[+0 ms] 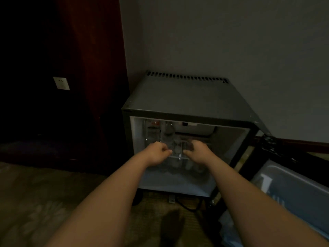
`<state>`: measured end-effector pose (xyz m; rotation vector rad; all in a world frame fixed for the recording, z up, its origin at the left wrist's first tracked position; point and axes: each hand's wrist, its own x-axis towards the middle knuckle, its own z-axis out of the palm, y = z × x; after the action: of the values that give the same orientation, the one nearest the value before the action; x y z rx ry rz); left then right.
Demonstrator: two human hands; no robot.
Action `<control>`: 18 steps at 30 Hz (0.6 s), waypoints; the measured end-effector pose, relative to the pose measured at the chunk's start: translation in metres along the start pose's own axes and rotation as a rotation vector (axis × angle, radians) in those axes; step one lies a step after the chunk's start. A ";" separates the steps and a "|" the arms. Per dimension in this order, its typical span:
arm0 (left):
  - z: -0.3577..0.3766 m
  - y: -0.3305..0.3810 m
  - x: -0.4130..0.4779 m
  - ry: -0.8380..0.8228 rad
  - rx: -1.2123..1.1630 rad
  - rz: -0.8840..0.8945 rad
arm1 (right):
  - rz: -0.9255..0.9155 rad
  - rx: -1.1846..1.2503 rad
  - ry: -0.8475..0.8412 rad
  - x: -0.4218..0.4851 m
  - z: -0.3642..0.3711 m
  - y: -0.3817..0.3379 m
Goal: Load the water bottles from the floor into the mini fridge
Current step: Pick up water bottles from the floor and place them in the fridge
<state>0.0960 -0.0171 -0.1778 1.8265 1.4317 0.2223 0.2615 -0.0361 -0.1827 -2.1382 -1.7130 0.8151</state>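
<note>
Here the small grey box-shaped mini fridge stands in the corner of a dim room with its dark door swung wide to the right, and both bare arms reach into the lit cavity. The left hand is curled into a loose fist at the front edge of the wire shelf, fingers drawn together; whether it pinches anything I cannot tell. The right hand is cupped with its fingers folded forward beside a clear plastic water bottle lying on that shelf between the two hands, but the blur hides whether the fingers are actually closed on it. More clear bottles stand upright at the back left of the cavity, and pale rounded shapes beneath the shelf may be further bottles. No bottle shows on the patterned brown carpet within view, so the loading looks well advanced.

Full bottles like these should feel moderately heavy, with thin walls that give under a squeeze and a smooth skin that may slip. The firmest hold is probably around the mid-body or just under the cap. Laid on wire rungs a round bottle is liable to roll, so it likely wants nudging snug against its neighbours.
</note>
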 end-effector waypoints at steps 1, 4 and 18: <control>0.002 0.002 -0.006 -0.041 0.055 -0.012 | -0.006 -0.010 -0.006 -0.008 -0.004 0.001; 0.010 0.009 -0.024 -0.130 0.177 -0.032 | -0.005 -0.050 -0.030 -0.033 -0.014 0.002; 0.068 0.124 -0.167 0.048 0.199 0.376 | -0.115 -0.018 0.153 -0.225 -0.115 0.045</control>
<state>0.1693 -0.2026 -0.0882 2.2626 1.1649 0.3226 0.3343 -0.2494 -0.0588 -2.0338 -1.7511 0.5917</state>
